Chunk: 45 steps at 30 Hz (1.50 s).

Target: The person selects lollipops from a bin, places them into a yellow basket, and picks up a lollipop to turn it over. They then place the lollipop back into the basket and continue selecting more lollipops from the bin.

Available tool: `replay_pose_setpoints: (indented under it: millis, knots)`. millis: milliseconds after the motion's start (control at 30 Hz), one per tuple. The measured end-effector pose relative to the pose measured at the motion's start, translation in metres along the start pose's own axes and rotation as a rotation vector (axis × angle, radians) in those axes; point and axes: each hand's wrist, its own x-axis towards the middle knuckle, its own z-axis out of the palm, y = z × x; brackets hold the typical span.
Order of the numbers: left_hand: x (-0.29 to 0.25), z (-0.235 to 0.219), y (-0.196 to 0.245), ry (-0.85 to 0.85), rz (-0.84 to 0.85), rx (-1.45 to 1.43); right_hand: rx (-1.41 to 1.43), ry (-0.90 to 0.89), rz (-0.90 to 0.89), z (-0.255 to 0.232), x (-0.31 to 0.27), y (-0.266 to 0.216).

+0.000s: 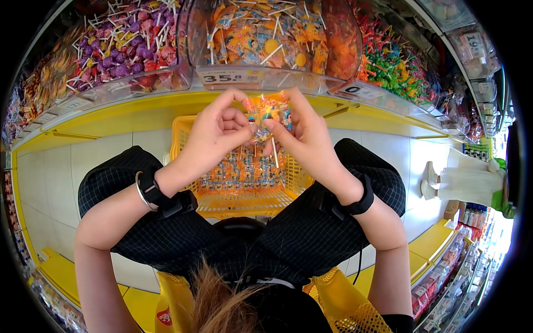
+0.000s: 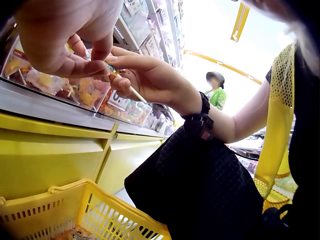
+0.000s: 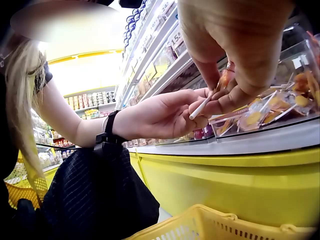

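A lollipop in a clear and orange printed wrapper [image 1: 266, 104] is held up between both hands, over a yellow basket [image 1: 176, 139]. My left hand [image 1: 214, 126] pinches the wrapper's left side between thumb and fingers. On the other side my right hand [image 1: 304, 132] grips it, thumb across the front. The white stick [image 1: 275, 153] points down toward me, and it also shows below the fingers in the right wrist view as a white stick [image 3: 201, 107]. Many similar orange-wrapped lollipops [image 1: 239, 175] lie in the basket below. In both wrist views fingers hide most of the wrapper.
Clear bins along the shelf hold orange lollipops [image 1: 272, 39], purple and red lollipops [image 1: 125, 53] and green-wrapped candy [image 1: 394, 66]. A price tag [image 1: 230, 77] fronts the middle bin. My knees [image 1: 130, 177] flank the basket. Someone in green [image 2: 218, 97] stands beyond.
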Motion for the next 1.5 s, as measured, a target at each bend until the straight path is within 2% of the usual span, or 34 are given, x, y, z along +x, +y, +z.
replay_pose_setpoints:
  millis: [67,233,400,467,500,600,667,700,767,900,1000,1067,1300,1500]
  knots:
    - [-0.001,-0.001,0.002,0.001,0.005,0.046,-0.083,-0.015,0.004,0.004,-0.003,-0.002]
    - [-0.002,0.002,0.013,0.024,-0.02,0.244,-0.092,-0.027,-0.036,0.006,-0.003,0.004]
    - [0.003,-0.004,0.004,0.039,-0.083,0.225,-0.042,-0.087,-0.003,0.007,-0.005,-0.004]
    - [0.005,-0.008,0.0,0.039,-0.089,0.21,-0.033,-0.16,0.125,0.006,-0.006,-0.011]
    - [0.006,-0.009,-0.001,0.03,-0.092,0.203,-0.033,-0.162,0.124,0.006,-0.005,-0.01]
    - [0.005,-0.011,-0.003,0.009,-0.094,0.162,0.053,-0.122,0.131,0.004,-0.004,0.002]
    - [0.004,-0.011,-0.005,-0.001,-0.094,0.129,0.051,-0.014,0.017,0.005,-0.001,0.017]
    - [0.004,-0.011,-0.005,0.001,-0.077,0.108,0.052,-0.012,0.017,0.006,0.001,0.024]
    - [0.003,-0.009,-0.005,0.002,-0.061,0.087,-0.014,0.108,-0.046,0.007,0.003,0.035]
    - [-0.001,-0.002,-0.003,-0.01,-0.047,0.074,0.037,0.069,0.004,0.004,0.003,0.035]
    - [-0.001,0.001,-0.002,-0.005,-0.05,0.078,0.062,0.098,-0.069,0.006,0.002,0.033]
    - [-0.001,0.002,-0.001,0.002,-0.052,0.083,-0.153,0.049,-0.076,0.004,-0.002,0.017]
    - [0.003,-0.001,-0.003,-0.037,-0.045,0.126,-0.152,0.033,-0.113,0.007,-0.003,0.022]
    - [0.007,0.003,-0.003,0.036,-0.019,0.039,0.006,0.05,-0.088,0.002,0.001,0.015]
